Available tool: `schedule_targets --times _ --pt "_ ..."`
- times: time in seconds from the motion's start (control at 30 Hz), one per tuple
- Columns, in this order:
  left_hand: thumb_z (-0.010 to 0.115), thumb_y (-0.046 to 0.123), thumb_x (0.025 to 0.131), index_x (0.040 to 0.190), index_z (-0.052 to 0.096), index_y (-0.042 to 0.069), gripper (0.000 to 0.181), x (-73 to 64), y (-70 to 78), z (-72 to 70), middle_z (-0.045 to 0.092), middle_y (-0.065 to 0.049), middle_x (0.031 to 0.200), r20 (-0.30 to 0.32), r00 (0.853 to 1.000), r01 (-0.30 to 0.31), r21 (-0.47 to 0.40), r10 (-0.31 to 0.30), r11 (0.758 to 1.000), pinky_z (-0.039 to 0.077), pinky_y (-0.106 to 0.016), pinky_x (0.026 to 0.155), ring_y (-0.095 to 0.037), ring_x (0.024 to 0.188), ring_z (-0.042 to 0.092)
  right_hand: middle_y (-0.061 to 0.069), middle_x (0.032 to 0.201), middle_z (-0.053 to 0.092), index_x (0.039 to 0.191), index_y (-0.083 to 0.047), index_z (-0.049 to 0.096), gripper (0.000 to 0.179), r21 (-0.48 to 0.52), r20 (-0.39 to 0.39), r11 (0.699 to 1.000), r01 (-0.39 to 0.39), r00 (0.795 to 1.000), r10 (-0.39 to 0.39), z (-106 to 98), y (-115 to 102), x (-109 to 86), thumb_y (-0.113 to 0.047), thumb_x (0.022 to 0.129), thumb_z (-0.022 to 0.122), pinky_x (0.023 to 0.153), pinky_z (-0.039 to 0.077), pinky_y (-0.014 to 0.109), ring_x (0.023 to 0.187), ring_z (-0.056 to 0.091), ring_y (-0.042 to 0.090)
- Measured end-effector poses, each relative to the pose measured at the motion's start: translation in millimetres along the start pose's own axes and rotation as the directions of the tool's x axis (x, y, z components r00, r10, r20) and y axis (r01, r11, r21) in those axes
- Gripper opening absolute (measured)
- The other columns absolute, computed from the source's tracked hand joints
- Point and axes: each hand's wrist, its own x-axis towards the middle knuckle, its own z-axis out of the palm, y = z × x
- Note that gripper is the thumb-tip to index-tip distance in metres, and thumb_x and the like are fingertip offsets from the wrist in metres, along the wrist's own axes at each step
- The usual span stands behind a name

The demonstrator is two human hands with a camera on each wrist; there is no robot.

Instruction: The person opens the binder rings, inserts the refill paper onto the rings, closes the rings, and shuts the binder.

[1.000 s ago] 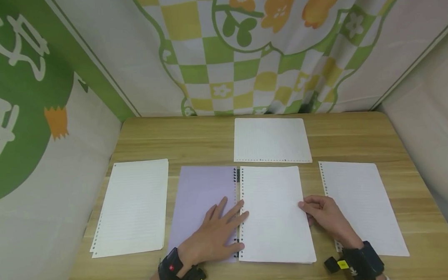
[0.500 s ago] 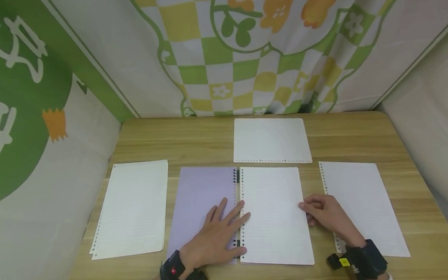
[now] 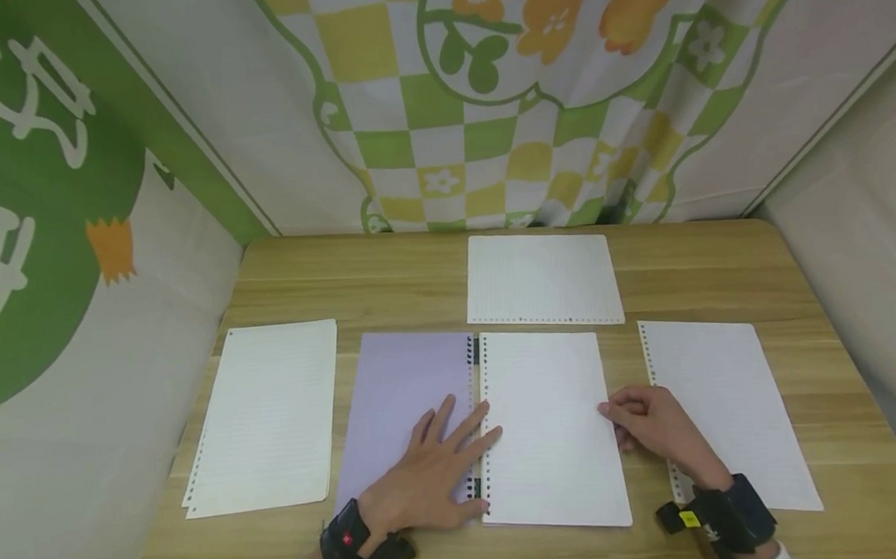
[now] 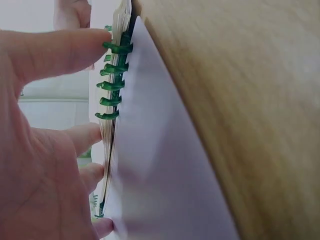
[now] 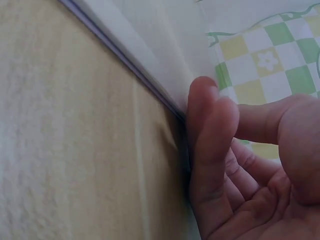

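A loose-leaf notebook lies open on the table, its purple cover (image 3: 410, 373) to the left and a stack of white lined sheets (image 3: 549, 450) to the right. Green binding rings (image 4: 114, 85) show along its spine in the left wrist view. My left hand (image 3: 430, 476) rests with spread fingers across the cover and spine, fingertips reaching the punched edge of the sheets. At the right edge of the stack, my right hand (image 3: 650, 425) pinches the top sheet between thumb and curled fingers. How many sheets it grips, I cannot tell.
Loose punched sheets (image 3: 266, 421) lie to the left, slightly fanned. Another sheet (image 3: 541, 279) lies sideways behind the notebook, and one more sheet (image 3: 732, 417) is on the right, partly under my right wrist. A patterned curtain (image 3: 442, 146) hangs behind the wooden table (image 3: 358, 275).
The top sheet's lower left corner has shifted slightly right, and its lower edge now lines up more closely with the stack. Both hands have barely moved.
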Motion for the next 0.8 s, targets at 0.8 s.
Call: schedule_targets --times 0.8 --pt "0.064 0.042 0.101 0.17 0.03 0.032 0.078 1.7 -0.2 10.8 0.0 -0.006 0.182 -0.013 1.0 -0.021 0.023 0.021 1.0 0.006 -0.074 0.127 -0.051 0.163 -0.007 0.005 0.072 0.07 0.108 0.001 0.075 0.028 -0.005 -0.012 1.0 -0.013 1.0 0.013 0.3 -3.2 -3.3 -0.027 0.102 0.074 0.057 0.054 0.028 0.062 0.064 0.017"
